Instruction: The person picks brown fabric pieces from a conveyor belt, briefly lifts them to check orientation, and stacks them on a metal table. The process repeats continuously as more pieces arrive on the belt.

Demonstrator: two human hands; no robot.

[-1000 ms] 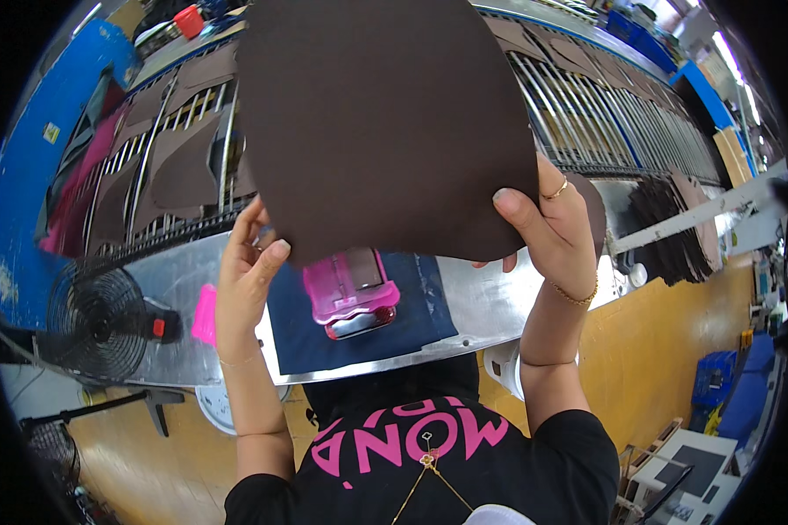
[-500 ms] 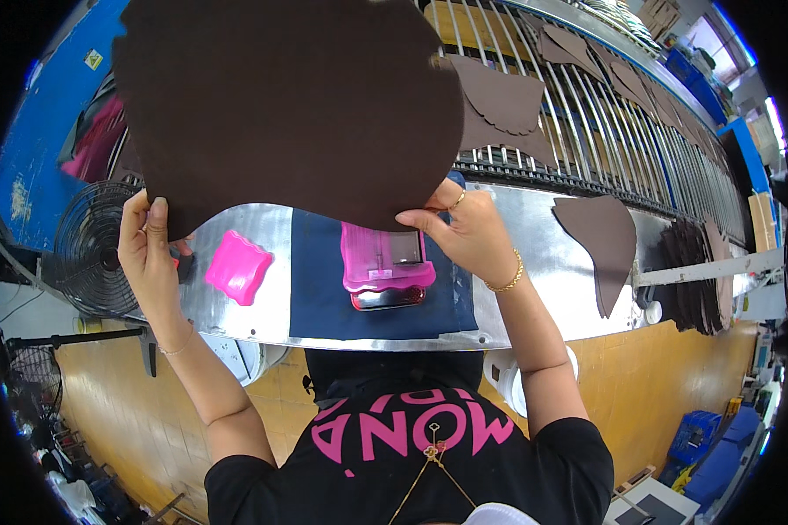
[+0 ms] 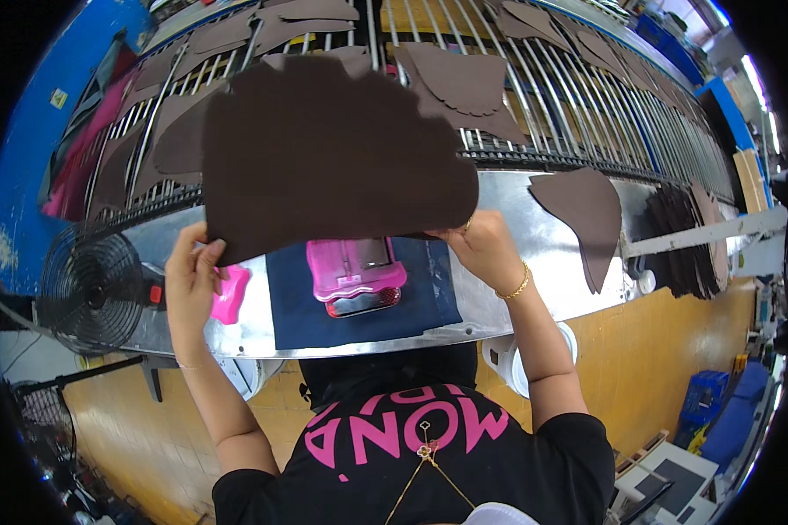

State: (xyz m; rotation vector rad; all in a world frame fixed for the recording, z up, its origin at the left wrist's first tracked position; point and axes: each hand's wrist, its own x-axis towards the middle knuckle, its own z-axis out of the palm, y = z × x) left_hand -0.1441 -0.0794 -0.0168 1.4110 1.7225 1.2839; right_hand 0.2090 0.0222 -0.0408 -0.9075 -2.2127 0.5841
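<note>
A large dark brown leather piece point(image 3: 333, 157) with a scalloped far edge is held up in front of me, spread between both hands. My left hand point(image 3: 193, 267) pinches its near left corner between thumb and fingers. At the near right corner, my right hand point(image 3: 484, 249) grips it, with the fingertips partly hidden by the leather. Beneath it, a pink wavy-edged case point(image 3: 355, 271) lies on a dark blue sheet point(image 3: 302, 319) on the metal table point(image 3: 499, 302). Close to my left hand is a smaller pink object point(image 3: 230, 297), partly covered.
Beyond the table, a rack of metal bars point(image 3: 578, 109) carries several brown cut pieces point(image 3: 455, 83). More brown pieces point(image 3: 587, 214) lie at the right, by a pale metal arm point(image 3: 709, 232). A black fan point(image 3: 96, 289) stands at the left.
Both hands have lowered the leather piece, and it looks smaller, with its whole scalloped edge now showing. My left hand has shifted right and down. More of the rack has come into view.
</note>
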